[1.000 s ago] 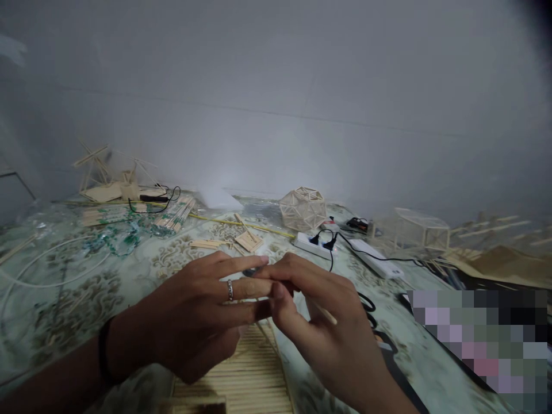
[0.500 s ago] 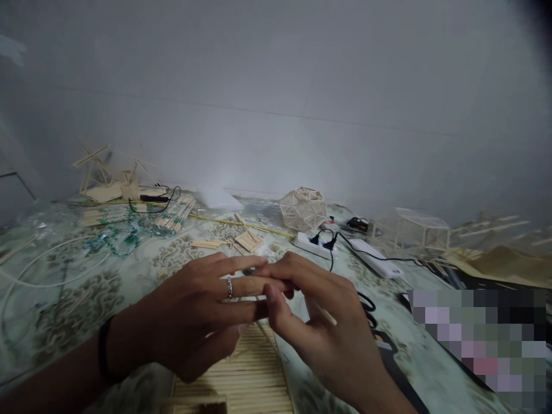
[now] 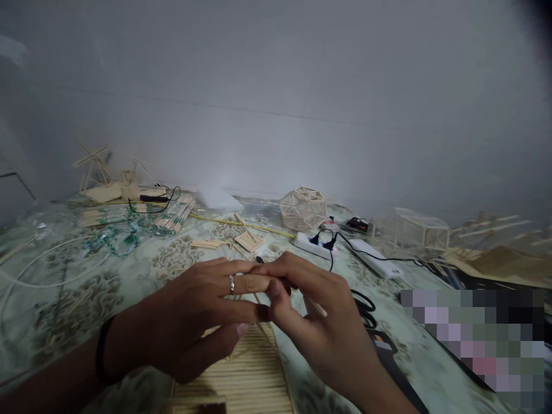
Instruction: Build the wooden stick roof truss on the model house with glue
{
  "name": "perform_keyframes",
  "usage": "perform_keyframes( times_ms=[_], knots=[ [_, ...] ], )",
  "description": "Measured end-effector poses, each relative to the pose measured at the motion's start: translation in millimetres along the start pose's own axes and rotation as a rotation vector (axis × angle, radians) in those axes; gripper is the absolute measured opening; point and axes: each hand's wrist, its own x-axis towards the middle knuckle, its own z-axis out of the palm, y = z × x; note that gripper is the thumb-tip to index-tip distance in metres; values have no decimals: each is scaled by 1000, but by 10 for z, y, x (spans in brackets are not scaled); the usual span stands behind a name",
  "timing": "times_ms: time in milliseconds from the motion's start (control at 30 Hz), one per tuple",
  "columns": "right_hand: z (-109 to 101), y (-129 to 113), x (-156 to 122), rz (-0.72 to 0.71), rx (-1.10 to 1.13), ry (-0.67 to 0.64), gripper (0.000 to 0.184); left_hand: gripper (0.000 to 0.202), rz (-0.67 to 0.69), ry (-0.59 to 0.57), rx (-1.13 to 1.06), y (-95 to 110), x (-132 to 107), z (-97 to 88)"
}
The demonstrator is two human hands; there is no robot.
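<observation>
My left hand [image 3: 194, 316], with a ring on one finger and a dark band at the wrist, reaches in from the left with its fingers stretched out to the right. My right hand [image 3: 319, 322] meets it from the right, its fingers and thumb pinched around the left hand's fingertips and a small dark item I cannot make out. A thin wooden stick [image 3: 257, 300] shows just below where the fingers meet. Both hands hover above a flat panel of glued sticks [image 3: 250, 376] near the table's front edge.
A patterned cloth [image 3: 64, 299] covers the table. At the back stand stick models: a frame structure [image 3: 106, 175], a geodesic ball [image 3: 302, 208], a box frame [image 3: 420, 229]. A white power strip [image 3: 313, 244] with black cables lies right of centre. Loose sticks [image 3: 175, 215] and green beads lie left.
Both hands have stayed joined and sunk slightly. The right thumb has shifted along the left fingertips.
</observation>
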Motion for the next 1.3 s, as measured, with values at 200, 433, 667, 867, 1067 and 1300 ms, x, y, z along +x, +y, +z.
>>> perform_keyframes(
  times_ms=[200, 433, 667, 867, 1067, 1300],
  knots=[
    [6, -5, -1, 9, 12, -16, 18, 18, 9, 11, 16, -18, -25, 19],
    [-5, -15, 9, -5, 1, -6, 20, 25, 29, 0, 120, -19, -19, 15],
    [-13, -18, 8, -5, 42, 6, 20, 23, 15, 3, 144, -8, -28, 14],
    [-15, -15, 6, -1, 22, 2, 20, 28, 14, -1, 144, -21, -28, 26],
    [-16, -16, 12, 6, 34, -27, 18, 27, 16, 8, 121, -14, -35, 22],
    [-107, 150, -21, 116, 118, -50, 31, 39, -111, 187, 130, -132, -152, -14]
  ],
)
